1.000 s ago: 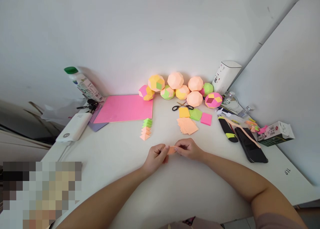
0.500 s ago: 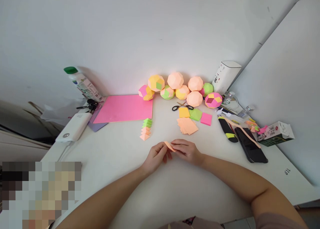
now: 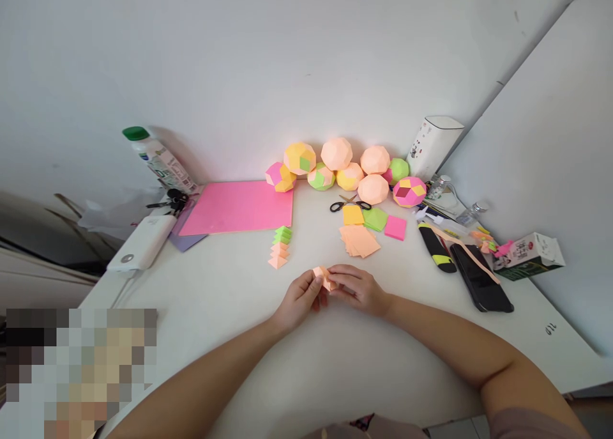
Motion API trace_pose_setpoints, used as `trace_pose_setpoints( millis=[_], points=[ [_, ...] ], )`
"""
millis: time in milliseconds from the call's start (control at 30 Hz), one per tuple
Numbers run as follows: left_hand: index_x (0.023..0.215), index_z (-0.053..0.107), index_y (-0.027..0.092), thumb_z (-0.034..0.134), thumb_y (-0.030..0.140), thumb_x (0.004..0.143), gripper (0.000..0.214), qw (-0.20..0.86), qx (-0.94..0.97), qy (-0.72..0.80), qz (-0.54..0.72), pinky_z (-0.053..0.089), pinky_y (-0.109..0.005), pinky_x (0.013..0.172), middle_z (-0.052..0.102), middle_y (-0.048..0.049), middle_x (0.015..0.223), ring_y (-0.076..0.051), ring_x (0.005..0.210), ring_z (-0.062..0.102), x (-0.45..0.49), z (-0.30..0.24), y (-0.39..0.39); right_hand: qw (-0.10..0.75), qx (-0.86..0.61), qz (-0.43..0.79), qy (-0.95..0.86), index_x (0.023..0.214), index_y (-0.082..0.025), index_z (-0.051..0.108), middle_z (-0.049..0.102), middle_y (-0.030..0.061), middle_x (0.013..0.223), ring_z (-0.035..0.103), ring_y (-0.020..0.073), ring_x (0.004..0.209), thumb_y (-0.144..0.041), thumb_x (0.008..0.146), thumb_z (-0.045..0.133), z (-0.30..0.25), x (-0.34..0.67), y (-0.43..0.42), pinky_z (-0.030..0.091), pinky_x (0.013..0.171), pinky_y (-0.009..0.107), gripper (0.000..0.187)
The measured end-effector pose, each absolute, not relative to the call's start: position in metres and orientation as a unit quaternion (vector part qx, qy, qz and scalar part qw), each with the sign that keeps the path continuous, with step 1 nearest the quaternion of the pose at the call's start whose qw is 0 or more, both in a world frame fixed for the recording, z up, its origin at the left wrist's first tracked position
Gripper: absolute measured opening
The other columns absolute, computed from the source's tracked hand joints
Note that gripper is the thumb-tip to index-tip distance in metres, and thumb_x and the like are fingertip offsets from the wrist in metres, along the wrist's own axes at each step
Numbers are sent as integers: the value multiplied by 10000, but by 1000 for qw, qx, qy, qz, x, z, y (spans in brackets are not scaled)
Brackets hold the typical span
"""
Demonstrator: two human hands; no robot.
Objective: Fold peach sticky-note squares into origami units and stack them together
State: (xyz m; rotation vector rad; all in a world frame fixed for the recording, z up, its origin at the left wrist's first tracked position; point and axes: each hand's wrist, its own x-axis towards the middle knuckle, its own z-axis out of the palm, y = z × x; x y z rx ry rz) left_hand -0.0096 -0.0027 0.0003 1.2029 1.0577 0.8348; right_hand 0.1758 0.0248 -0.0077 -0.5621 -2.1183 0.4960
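Observation:
Between my two hands is a small folded piece of peach paper [image 3: 324, 277], held just above the white table. My left hand [image 3: 301, 298] pinches its left end, thumb on top. The fingers of my right hand [image 3: 358, 289] close on its right end. Beyond my left hand lies a row of folded paper units [image 3: 280, 248], green at the back and peach in front. Past my right hand are fanned peach paper sheets [image 3: 360, 241], with yellow sheets [image 3: 353, 215], green sheets [image 3: 375, 219] and a pink pad [image 3: 395, 227] behind them.
Black-handled scissors [image 3: 350, 204] lie behind the sheets. Several faceted paper balls [image 3: 336, 154] are piled along the wall. A pink board [image 3: 237, 207] lies back left, near a green-capped bottle [image 3: 160, 161] and a white power bank [image 3: 142, 244]. On the right are a black phone [image 3: 480, 279] and a milk carton [image 3: 529, 257].
The peach paper in my hands has turned from a thin, edge-on strip to show more of its folded faces. Both hands stay in nearly the same place.

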Motion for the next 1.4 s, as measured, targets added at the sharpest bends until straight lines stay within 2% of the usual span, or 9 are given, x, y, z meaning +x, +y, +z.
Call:
trace_pose_setpoints(
  millis=[367, 567, 767, 1100, 1200, 1267, 1400],
  points=[
    [754, 474, 179, 429, 509, 877, 355, 626, 520, 446, 372, 402, -234, 501, 566, 26, 565, -105, 494, 491, -9, -2, -3, 429, -238, 232, -840, 1042, -156, 573, 656, 105, 938, 631, 150, 789, -177, 876, 500, -2, 174, 23, 563, 668, 259, 182],
    [732, 471, 178, 441, 503, 872, 355, 622, 524, 450, 369, 405, -234, 502, 562, 28, 559, -104, 496, 490, -8, -1, -4, 447, -246, 228, -829, 998, -175, 566, 665, 76, 860, 637, 156, 810, -122, 876, 464, -3, 174, 24, 548, 719, 282, 168],
    [696, 480, 176, 487, 476, 856, 340, 605, 535, 454, 376, 405, -228, 486, 565, 29, 550, -102, 480, 494, -7, -1, -5, 440, -254, 262, -820, 905, -180, 565, 645, 81, 882, 603, 132, 692, -189, 875, 489, -3, 175, 25, 532, 607, 256, 83],
    [704, 528, 161, 513, 457, 847, 329, 593, 549, 459, 369, 405, -221, 474, 558, 25, 541, -97, 470, 495, -9, -3, -2, 435, -264, 330, -795, 946, -164, 585, 608, 75, 831, 578, 140, 689, -189, 854, 519, -3, 175, 26, 511, 542, 246, 116],
    [766, 538, 161, 508, 450, 854, 304, 594, 546, 459, 372, 412, -215, 473, 562, 25, 557, -92, 470, 499, -8, -1, -3, 429, -270, 354, -786, 940, -166, 591, 599, 71, 818, 578, 138, 671, -173, 842, 522, -4, 175, 26, 515, 532, 248, 120],
    [876, 522, 170, 516, 446, 851, 276, 602, 527, 456, 391, 426, -214, 464, 584, 22, 619, -95, 481, 522, -7, 0, -3, 424, -275, 371, -779, 931, -170, 595, 595, 65, 818, 576, 126, 632, -161, 834, 523, -3, 175, 26, 514, 520, 246, 121],
    [1082, 393, 216, 531, 429, 847, 346, 612, 492, 436, 440, 457, -222, 445, 607, 9, 792, -114, 541, 591, -4, -1, -3, 419, -285, 403, -762, 895, -174, 588, 584, 45, 797, 569, 104, 577, -147, 820, 527, -1, 176, 27, 500, 496, 226, 101]
  ],
)
